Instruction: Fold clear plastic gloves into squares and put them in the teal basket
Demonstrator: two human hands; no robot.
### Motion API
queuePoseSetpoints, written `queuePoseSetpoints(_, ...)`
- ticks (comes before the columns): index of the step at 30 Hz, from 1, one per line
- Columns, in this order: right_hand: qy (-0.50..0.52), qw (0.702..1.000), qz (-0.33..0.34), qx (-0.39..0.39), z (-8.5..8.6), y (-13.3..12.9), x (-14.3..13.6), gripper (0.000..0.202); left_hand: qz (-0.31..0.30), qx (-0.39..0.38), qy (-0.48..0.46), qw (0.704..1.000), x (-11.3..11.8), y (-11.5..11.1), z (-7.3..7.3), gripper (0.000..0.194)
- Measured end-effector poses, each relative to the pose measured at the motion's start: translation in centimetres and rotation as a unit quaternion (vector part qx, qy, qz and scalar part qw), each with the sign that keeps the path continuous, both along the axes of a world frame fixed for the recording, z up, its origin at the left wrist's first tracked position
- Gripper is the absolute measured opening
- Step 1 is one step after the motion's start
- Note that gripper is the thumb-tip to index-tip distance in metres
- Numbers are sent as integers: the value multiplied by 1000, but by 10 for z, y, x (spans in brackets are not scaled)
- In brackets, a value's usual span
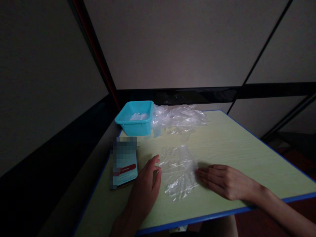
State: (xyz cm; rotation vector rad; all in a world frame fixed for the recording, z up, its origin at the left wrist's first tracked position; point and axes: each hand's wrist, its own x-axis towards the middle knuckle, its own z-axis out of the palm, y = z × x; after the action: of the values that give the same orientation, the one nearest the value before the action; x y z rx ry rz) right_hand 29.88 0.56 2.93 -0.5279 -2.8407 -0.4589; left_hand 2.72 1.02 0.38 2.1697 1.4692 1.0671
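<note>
A clear plastic bag [179, 171] lies flat and wrinkled on the table between my hands. My left hand [147, 181] is beside the bag's left edge, thumb and fingers apart with a gap between them and nothing held. At the opposite edge, my right hand [222, 181] rests low over the table, its fingers stretched out side by side and their tips touching the bag. The right thumb is hidden beneath that hand. Left of my left hand lies a phone [125, 161] with a lit, partly blurred screen.
A turquoise plastic basin [135, 128] stands at the table's back left corner with whitish pieces inside. Beside it is a heap of clear plastic bags [184, 116]. The pale green table [237, 148] has a blue edge and meets walls behind and left.
</note>
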Motion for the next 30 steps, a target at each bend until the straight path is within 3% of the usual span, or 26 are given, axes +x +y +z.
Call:
queuePoseSetpoints(10,25,1000,0,13,-6,28,-4,28,3,-6,-11,1000,-1,0,-3,35)
queuePoseSetpoints(21,71,987,-36,-140,-11,40,-1,33,40,-50,-26,998,-2,1,-4,33)
queuePoseSetpoints(25,117,958,-94,-244,-4,45,-3,29,42,-70,-35,996,-2,2,-2,32)
queuePoseSetpoints(30,206,889,-174,-370,3,56,-13,23,49,-77,-59,994,-2,3,0,32)
